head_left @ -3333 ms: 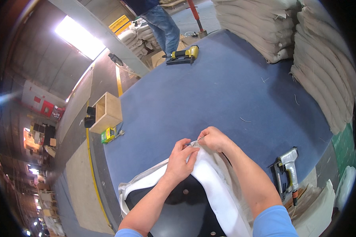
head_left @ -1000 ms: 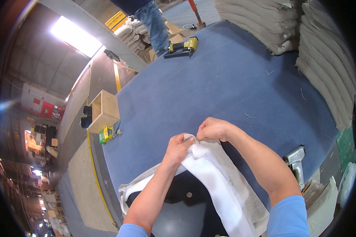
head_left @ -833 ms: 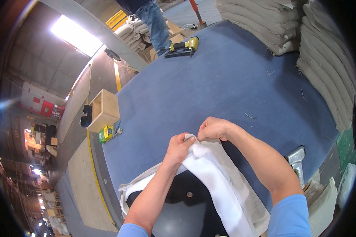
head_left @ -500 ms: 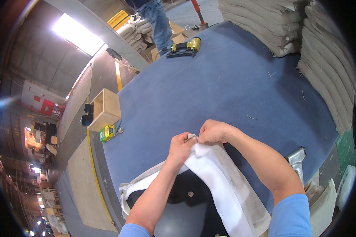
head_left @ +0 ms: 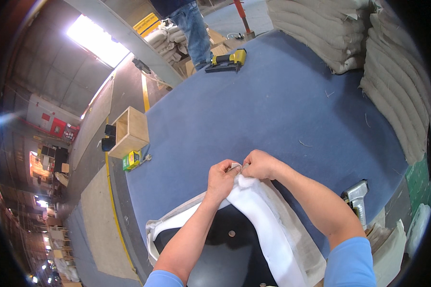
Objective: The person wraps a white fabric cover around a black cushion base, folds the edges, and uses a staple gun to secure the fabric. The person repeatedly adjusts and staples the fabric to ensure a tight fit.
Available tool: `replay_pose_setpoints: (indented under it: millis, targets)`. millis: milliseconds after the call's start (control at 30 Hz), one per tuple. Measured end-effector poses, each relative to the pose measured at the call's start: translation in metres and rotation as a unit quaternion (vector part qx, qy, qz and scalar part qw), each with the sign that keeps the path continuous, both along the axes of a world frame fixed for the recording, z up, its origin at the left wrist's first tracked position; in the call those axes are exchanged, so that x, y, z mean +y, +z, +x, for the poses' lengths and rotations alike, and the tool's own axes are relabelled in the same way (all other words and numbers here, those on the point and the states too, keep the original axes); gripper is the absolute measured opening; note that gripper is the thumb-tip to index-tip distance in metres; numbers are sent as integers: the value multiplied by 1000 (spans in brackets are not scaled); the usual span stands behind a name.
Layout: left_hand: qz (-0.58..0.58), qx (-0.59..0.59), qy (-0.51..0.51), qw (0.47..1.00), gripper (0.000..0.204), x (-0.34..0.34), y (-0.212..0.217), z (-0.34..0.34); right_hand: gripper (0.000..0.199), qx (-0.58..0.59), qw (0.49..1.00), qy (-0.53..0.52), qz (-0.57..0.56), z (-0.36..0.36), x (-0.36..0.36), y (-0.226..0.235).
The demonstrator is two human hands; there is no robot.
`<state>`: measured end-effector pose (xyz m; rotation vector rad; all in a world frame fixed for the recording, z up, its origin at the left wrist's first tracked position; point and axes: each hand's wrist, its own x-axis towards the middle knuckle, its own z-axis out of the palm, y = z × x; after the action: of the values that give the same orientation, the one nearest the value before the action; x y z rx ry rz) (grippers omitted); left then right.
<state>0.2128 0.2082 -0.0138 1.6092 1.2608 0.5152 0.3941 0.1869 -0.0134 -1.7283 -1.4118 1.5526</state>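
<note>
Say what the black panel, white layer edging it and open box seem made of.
Black panel: probably plastic or coated board, smooth and semi-glossy, from its soft sheen. White layer: likely fibre batting or foam, soft and matte, given its fluffy end. Open box: apparently unpainted wood, matte, judging by its pale tan walls.

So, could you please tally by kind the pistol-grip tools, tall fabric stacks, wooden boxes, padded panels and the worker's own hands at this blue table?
Pistol-grip tools: 2 (yellow-and-black tool, silver tool)
Tall fabric stacks: 2 (far stack, near stack)
Wooden box: 1
Padded black panel: 1
Worker's own hands: 2 (left hand, right hand)
Total: 8
</note>
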Motion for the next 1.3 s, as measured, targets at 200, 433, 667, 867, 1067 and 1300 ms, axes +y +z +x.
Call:
replay_pose_setpoints:
  millis: [200, 433, 667, 867, 1067, 1300]
  targets:
    - [-129, 34, -13, 991, 18, 15, 11, 1, 25, -40, 998, -21, 52, -9, -14, -3]
    - [-173, 124, -103, 972, 25, 26, 33, -1, 27, 11, 999, -52, 11, -8, -22, 8]
    - [-37, 282, -237, 929, 26, 37, 53, 16, 23, 44, 995, -82, 21, -3, -29, 4]
    - [59, 342, -243, 906, 27, 30, 51, 27, 21, 63, 984, -142, 82, -7, -40, -8]
    - [65, 263, -229, 935, 27, 20, 54, 8, 15, 80, 957, -202, 193, -19, -57, -22]
    - [166, 165, -158, 959, 20, -10, 42, -5, 9, 115, 906, -242, 328, -29, -71, -42]
